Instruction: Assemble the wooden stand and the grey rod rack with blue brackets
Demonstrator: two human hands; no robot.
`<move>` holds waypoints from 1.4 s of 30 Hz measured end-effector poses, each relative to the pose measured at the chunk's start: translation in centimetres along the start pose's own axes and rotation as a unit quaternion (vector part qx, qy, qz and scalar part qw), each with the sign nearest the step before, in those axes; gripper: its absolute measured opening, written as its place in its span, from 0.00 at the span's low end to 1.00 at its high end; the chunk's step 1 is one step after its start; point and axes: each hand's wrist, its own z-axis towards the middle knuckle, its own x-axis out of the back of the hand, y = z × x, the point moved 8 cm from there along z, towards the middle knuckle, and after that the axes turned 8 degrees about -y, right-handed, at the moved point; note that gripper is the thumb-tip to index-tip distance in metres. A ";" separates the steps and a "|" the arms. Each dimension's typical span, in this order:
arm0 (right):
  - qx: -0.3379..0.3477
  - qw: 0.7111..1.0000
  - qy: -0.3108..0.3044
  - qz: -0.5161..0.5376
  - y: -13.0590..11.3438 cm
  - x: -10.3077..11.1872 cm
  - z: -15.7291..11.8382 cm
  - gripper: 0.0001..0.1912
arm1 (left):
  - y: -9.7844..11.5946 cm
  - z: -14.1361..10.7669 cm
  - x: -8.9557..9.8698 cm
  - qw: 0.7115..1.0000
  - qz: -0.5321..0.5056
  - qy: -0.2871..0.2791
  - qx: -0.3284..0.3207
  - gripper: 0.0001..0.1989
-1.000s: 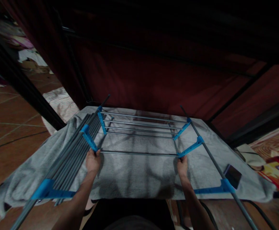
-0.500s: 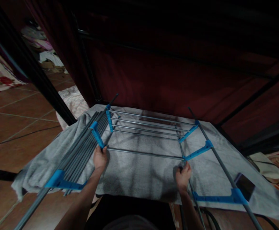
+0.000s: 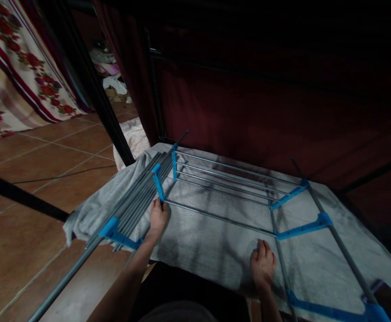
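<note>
A half-assembled rack of grey metal tubes and blue plastic brackets lies over a grey cloth. My left hand (image 3: pixel 158 218) is closed around the lower end of the left middle blue bracket (image 3: pixel 158 182), where a thin cross rod (image 3: pixel 218 218) meets it. That rod runs across to the right middle blue bracket (image 3: pixel 303 228). My right hand (image 3: pixel 263 264) is just below that joint, apart from the rack, fingers loosely bent with nothing in them. Several more cross rods (image 3: pixel 222 179) join the far pair of brackets. The front left bracket (image 3: pixel 120 235) sits near my left forearm.
Several loose grey tubes (image 3: pixel 138 201) lie together on the cloth (image 3: pixel 209 241) at the left. A dark flat object (image 3: pixel 388 297) lies at the lower right. Black posts (image 3: pixel 110 112) and a dark red curtain (image 3: pixel 249 116) stand behind. Tiled floor (image 3: pixel 71 165) shows at the left.
My view has turned left, so the rack appears farther right. My right hand has moved away from the right middle joint, toward me. The left hand stays at its bracket.
</note>
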 end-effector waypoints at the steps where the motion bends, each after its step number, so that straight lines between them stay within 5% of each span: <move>1: 0.002 1.000 0.001 -0.005 0.0 0.0 0.0 0.27 | 0.2 -0.5 0.0 1.000 0.000 0.006 -0.008 0.18; 7: 0.013 1.000 0.003 -0.027 -0.1 -0.1 -0.1 0.28 | 0.8 -3.7 -0.2 0.998 0.034 0.018 -0.041 0.27; 17: 0.009 1.000 0.013 -0.018 0.1 0.2 -0.2 0.27 | 2.5 -10.4 -0.6 0.986 0.005 -0.111 -0.123 0.17; 22: 0.011 1.000 0.024 -0.001 -0.1 0.4 -0.2 0.26 | 5.8 -10.6 -0.8 0.983 -0.040 -0.110 -0.142 0.17; 27: 0.020 0.999 0.024 -0.012 -0.1 0.3 -0.2 0.25 | 14.3 -7.3 1.7 0.970 -0.110 -0.029 -0.215 0.16; 33: 0.029 0.998 0.021 -0.043 0.1 -0.3 -0.2 0.25 | 24.2 -1.1 10.1 0.940 -0.156 0.149 -0.264 0.13; 37: 0.018 0.999 0.016 -0.026 0.0 -0.2 -0.1 0.25 | 26.7 6.9 13.9 0.967 -0.114 0.136 -0.181 0.15; 42: 0.001 1.000 0.011 0.000 -0.1 0.0 0.0 0.24 | 26.4 16.4 15.9 0.996 0.006 0.047 -0.074 0.14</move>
